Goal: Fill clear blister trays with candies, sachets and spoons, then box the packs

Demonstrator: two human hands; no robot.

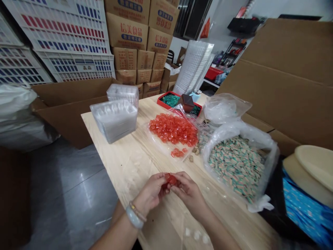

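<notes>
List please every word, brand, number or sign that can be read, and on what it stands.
"信美食品": red print on the large brown cardboard boxes.
"散装棉花糖": white on those boxes' blue ovals, slightly blurred.
Too blurred to read: print on the smaller brown cardboard boxes; marks on the white plastic crates.

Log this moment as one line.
left hand: on red item | right hand: on same item | ahead: red pile on clear plastic | right side: multicoloured pieces
</notes>
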